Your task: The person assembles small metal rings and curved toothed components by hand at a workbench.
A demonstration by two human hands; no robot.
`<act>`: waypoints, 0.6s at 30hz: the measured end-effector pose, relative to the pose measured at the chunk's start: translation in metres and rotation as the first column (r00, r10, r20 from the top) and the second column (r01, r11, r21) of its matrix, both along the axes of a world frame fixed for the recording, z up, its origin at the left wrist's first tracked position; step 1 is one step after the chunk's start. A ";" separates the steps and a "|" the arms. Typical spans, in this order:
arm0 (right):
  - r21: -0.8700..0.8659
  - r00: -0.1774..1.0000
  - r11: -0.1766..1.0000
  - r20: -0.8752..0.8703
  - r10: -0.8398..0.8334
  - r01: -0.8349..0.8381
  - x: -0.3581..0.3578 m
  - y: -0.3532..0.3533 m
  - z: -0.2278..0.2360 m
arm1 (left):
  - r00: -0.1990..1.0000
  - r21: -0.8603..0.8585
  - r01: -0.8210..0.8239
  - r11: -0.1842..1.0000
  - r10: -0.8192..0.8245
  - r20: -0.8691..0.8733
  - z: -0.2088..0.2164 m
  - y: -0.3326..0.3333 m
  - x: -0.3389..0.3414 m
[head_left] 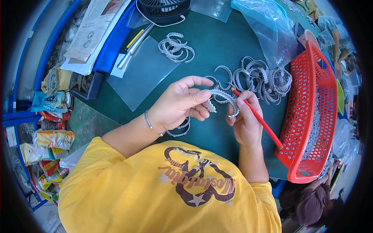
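A silvery open bangle (226, 96) with a beaded edge is held between my two hands in front of my chest. My left hand (185, 99) pinches one end of it between thumb and fingers. At its other end are the fingers of my right hand (247, 116), which also grips a red pencil (262, 123). The pencil's tip points up and left, beside the bangle. Just beyond my right hand lies a heap of similar grey bangles (254, 77). Another bangle (179, 130) rests under my left wrist, partly hidden, and a small group of bangles (176, 48) lies farther off.
A red perforated basket (297, 116) holding grey pieces stands at the right. Clear plastic sheets (136, 73) lie on the green table (128, 108). A black fan (165, 9) and a blue tray with papers (97, 29) are at the far side. Other people are at the right edge.
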State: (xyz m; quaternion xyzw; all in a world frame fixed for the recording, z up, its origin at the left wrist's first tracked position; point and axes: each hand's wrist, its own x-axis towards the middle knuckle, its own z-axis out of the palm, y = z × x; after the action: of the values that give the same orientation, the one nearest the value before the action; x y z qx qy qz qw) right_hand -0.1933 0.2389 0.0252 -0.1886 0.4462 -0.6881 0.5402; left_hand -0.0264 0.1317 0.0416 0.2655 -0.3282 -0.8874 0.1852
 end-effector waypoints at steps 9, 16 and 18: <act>0.046 0.979 0.991 0.165 0.118 -0.127 0.002 0.001 0.006 | 0.997 -0.769 -0.073 0.636 0.048 -0.056 -0.008 -0.002 -0.004; 0.019 0.983 0.990 0.128 0.135 -0.138 0.001 0.001 0.002 | 0.996 -0.540 -0.083 0.838 0.085 -0.021 -0.009 0.002 -0.001; -0.030 0.999 0.999 -0.022 -0.031 0.031 0.003 0.002 0.001 | 0.994 -0.508 -0.095 0.856 0.106 -0.007 -0.006 0.002 -0.001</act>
State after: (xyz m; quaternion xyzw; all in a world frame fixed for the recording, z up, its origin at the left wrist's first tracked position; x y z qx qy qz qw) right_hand -0.1901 0.2409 0.0260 -0.1973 0.4447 -0.7008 0.5217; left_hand -0.0272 0.1336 0.0352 0.2336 -0.5377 -0.7561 0.2911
